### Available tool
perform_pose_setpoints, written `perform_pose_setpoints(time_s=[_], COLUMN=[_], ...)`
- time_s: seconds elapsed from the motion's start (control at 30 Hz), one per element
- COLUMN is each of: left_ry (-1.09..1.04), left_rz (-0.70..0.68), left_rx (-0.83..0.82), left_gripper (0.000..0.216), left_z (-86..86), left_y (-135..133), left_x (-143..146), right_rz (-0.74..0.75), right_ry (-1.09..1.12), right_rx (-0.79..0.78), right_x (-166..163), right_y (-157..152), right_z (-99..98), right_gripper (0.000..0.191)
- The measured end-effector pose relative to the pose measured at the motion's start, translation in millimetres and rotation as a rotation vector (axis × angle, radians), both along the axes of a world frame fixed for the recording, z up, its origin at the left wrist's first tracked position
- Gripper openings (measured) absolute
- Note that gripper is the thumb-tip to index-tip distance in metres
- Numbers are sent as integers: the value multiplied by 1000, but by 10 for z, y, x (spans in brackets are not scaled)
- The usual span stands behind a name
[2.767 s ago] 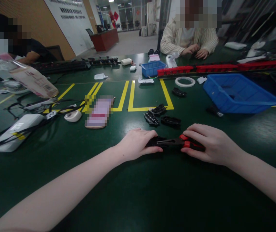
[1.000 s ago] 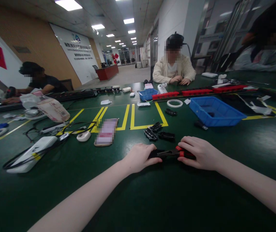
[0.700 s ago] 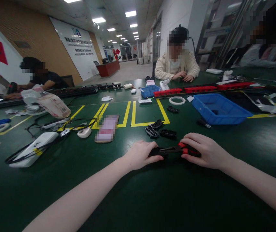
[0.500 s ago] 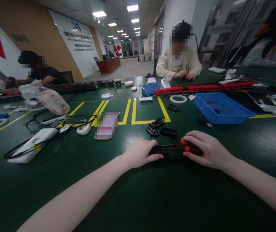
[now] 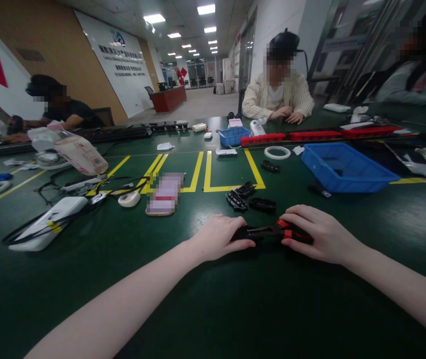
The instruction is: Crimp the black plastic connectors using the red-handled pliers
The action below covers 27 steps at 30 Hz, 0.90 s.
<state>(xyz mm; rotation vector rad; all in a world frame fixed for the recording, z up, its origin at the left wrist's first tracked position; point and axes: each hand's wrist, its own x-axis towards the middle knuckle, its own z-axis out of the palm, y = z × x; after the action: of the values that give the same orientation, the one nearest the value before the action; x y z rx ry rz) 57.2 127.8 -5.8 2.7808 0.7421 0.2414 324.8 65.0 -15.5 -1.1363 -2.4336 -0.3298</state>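
I have my left hand (image 5: 218, 238) palm-down on the green bench (image 5: 235, 309). Its fingers are curled shut over one end of a black plastic part (image 5: 245, 233), and the thumb is pressed along the part's near side. My right hand (image 5: 319, 235) lies just to the right of it, also palm-down, closed around the red-and-black handles of a pair of pliers (image 5: 269, 231). The pliers lie flat on the bench between my two hands. Their dark nose points left and reaches the black plastic part where it sticks out from under my left fingers; I cannot tell whether the nose has hold of it. Just beyond the gap between my hands sit a few loose black clips (image 5: 250, 197), clear of both hands. Beyond my right hand and off to its right stands a blue bin (image 5: 347, 172). Beyond my left hand and to its left lies a phone (image 5: 164, 194) flat on the bench. A white tape roll (image 5: 129, 199) sits just past the phone, and further left is a white box (image 5: 44, 230) wrapped in black cable. A person in a striped top (image 5: 278, 97) sits at the far side of the bench, well beyond my hands.
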Motion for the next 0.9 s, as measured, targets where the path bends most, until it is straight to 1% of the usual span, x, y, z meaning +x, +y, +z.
perform_pose_setpoints(time_s=[0.27, 0.4, 0.53, 0.7, 0.9], left_ry=[51, 107, 131, 90, 72], left_rz=[30, 32, 43, 57, 56], left_rx=[45, 45, 42, 34, 86], left_gripper=[40, 45, 46, 47, 48], left_z=[0, -8, -13, -27, -48], left_y=[-6, -13, -19, -23, -32], left_x=[13, 12, 9, -5, -1], right_rz=[14, 30, 30, 33, 63], right_ry=[-45, -76, -91, -92, -107], right_rx=[14, 8, 35, 29, 87], right_x=[-3, -4, -2, 10, 53], right_y=[3, -11, -14, 22, 46], right_z=[-2, -6, -6, 32, 76], right_gripper=[35, 36, 34, 33, 34])
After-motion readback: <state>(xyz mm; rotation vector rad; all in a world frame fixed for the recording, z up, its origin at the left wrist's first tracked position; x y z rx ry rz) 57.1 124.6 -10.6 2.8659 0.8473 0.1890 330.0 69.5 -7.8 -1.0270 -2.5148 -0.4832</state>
